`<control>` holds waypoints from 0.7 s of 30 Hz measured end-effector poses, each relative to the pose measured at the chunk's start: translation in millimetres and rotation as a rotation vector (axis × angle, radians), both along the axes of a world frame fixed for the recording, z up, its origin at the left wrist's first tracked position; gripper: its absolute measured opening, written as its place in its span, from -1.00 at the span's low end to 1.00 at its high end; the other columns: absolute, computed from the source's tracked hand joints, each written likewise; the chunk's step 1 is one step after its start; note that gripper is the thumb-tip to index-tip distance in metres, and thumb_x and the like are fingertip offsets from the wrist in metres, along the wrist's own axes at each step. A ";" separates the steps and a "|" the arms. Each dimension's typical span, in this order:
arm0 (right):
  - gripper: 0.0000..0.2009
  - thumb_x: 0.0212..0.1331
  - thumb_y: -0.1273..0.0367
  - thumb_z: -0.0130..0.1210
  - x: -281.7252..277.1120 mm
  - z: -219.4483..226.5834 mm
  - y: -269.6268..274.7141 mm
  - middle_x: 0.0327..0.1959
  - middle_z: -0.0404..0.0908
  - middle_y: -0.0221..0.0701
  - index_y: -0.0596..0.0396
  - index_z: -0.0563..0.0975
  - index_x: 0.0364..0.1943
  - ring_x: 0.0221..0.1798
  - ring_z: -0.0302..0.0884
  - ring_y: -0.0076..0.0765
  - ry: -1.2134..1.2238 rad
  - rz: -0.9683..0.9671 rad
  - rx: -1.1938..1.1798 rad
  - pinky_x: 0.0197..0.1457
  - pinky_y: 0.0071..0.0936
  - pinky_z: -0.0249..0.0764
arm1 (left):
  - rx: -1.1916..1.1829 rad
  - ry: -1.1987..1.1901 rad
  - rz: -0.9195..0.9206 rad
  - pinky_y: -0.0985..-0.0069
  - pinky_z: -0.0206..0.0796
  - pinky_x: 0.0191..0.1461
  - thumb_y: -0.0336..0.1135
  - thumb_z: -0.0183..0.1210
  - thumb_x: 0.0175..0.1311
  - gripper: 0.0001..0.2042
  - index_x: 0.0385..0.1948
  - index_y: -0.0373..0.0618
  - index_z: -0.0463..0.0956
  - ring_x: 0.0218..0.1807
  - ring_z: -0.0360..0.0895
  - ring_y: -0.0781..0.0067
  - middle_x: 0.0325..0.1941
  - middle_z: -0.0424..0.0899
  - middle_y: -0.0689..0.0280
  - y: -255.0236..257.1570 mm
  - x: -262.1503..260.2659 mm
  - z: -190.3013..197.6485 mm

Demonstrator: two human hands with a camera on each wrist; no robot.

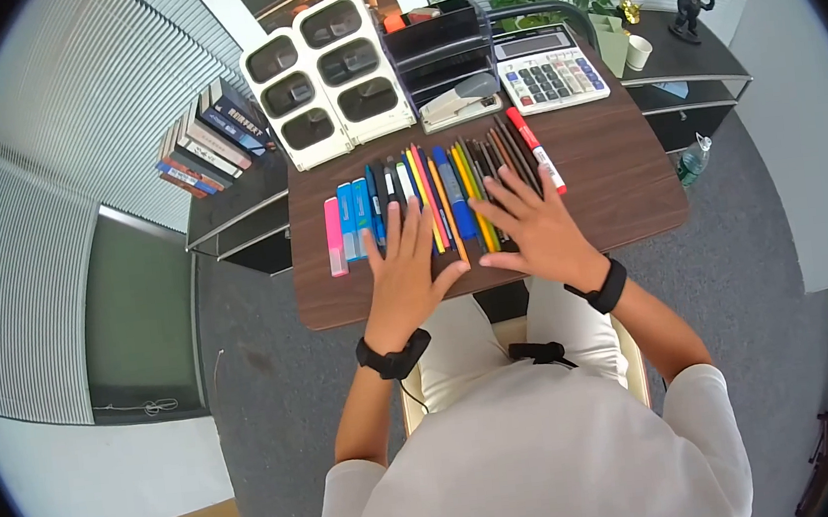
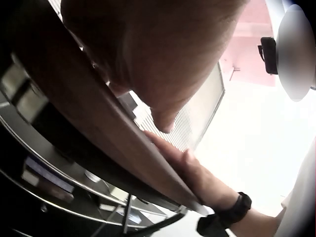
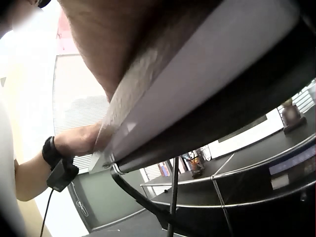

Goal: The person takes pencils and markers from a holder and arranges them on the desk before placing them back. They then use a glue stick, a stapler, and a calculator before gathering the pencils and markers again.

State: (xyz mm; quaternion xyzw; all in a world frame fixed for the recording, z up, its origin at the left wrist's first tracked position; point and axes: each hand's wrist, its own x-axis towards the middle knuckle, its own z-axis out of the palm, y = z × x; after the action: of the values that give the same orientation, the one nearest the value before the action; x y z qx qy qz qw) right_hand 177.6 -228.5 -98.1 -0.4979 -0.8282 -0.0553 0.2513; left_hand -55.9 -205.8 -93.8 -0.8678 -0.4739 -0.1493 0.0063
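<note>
A row of pens, pencils and markers lies side by side on the brown table. At its left end are a pink highlighter and blue ones; a red marker lies at the right end. The left hand, fingers spread, rests over the near ends of the left-middle pens. Fingers also spread, the right hand rests on the lower ends of the right-middle pens, near a blue pen. Both wrist views show mostly the palms and the table edge, with fingertips hidden.
Behind the row stand a white organizer with several compartments, a stapler, a black tray rack and a calculator. Books stand on a side cabinet at left; a cup and figurine at right.
</note>
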 end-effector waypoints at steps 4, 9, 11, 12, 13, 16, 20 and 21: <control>-0.33 0.15 -0.08 0.06 -7.9 -6.8 14.0 0.37 0.24 -0.23 -0.10 0.32 0.31 0.48 0.00 -0.05 0.000 0.028 -0.044 0.45 0.16 -0.15 | -0.059 0.036 -0.059 -0.24 -0.51 0.43 0.24 -0.01 0.25 -0.21 0.41 -0.07 0.03 0.55 -0.19 0.04 0.52 -0.05 0.11 4.7 8.5 -1.1; -0.31 0.16 -0.10 0.04 25.1 27.8 -1.6 0.37 0.24 -0.20 -0.07 0.28 0.33 0.49 -0.02 -0.02 0.097 -0.004 -0.056 0.45 0.17 -0.14 | -0.145 -0.028 0.034 -0.23 -0.48 0.43 0.15 0.00 0.30 -0.26 0.43 0.01 -0.02 0.56 -0.27 0.00 0.55 -0.11 0.13 14.0 -34.7 35.2; -0.28 0.15 -0.12 0.04 43.2 32.1 -0.2 0.39 0.20 -0.19 -0.07 0.26 0.34 0.51 -0.06 -0.01 0.163 -0.173 -0.037 0.46 0.17 -0.15 | -0.135 -0.075 0.152 -0.24 -0.44 0.43 0.17 0.02 0.28 -0.25 0.43 0.00 0.00 0.55 -0.27 -0.08 0.54 -0.09 0.10 21.7 -59.3 35.2; -0.26 0.14 -0.13 0.05 49.7 31.4 0.4 0.44 0.11 -0.19 -0.07 0.25 0.35 0.51 -0.10 0.06 0.168 -0.196 -0.068 0.44 0.22 -0.16 | -0.131 -0.127 0.269 -0.26 -0.41 0.42 0.19 0.03 0.27 -0.24 0.42 -0.01 0.02 0.53 -0.26 -0.15 0.53 -0.07 0.07 24.4 -67.1 30.5; -0.26 0.14 -0.13 0.05 52.1 23.4 -0.3 0.44 0.11 -0.19 -0.07 0.25 0.35 0.51 -0.10 0.06 0.166 -0.194 -0.069 0.44 0.22 -0.16 | -0.132 -0.129 0.270 -0.26 -0.41 0.42 0.19 0.03 0.27 -0.24 0.42 -0.01 0.02 0.53 -0.26 -0.15 0.53 -0.07 0.07 28.0 -70.9 22.2; -0.21 0.12 -0.23 -0.04 44.3 -6.0 0.6 0.47 0.00 -0.16 -0.09 0.22 0.37 0.52 -0.19 0.15 -0.047 -0.159 -0.216 0.41 0.33 -0.20 | -0.227 -0.043 0.121 -0.26 -0.39 0.42 0.18 0.03 0.27 -0.24 0.42 -0.01 0.00 0.53 -0.30 -0.18 0.54 -0.11 0.07 34.9 -72.1 9.4; -0.22 0.15 -0.25 -0.10 31.4 -1.6 8.7 0.46 0.04 -0.19 -0.10 0.22 0.37 0.52 -0.22 0.14 -0.038 -0.185 -0.181 0.40 0.38 -0.23 | -0.193 0.037 0.084 -0.26 -0.38 0.42 0.21 -0.01 0.29 -0.23 0.43 -0.02 -0.02 0.54 -0.32 -0.14 0.54 -0.14 0.06 40.8 -54.3 28.9; -0.22 0.15 -0.25 -0.10 28.3 6.2 13.6 0.46 0.04 -0.19 -0.10 0.22 0.37 0.52 -0.22 0.14 -0.037 -0.178 -0.185 0.40 0.38 -0.23 | -0.100 0.069 0.039 -0.25 -0.38 0.42 0.21 -0.03 0.30 -0.23 0.44 0.00 -0.05 0.55 -0.32 -0.09 0.55 -0.16 0.08 45.3 -47.8 37.1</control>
State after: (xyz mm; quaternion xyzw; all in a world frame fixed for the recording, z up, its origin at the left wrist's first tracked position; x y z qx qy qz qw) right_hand 205.9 -214.9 -91.9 -0.5893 -0.7869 -0.0098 0.1829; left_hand -103.7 -160.5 -56.6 -0.8623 -0.4971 -0.0953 -0.0180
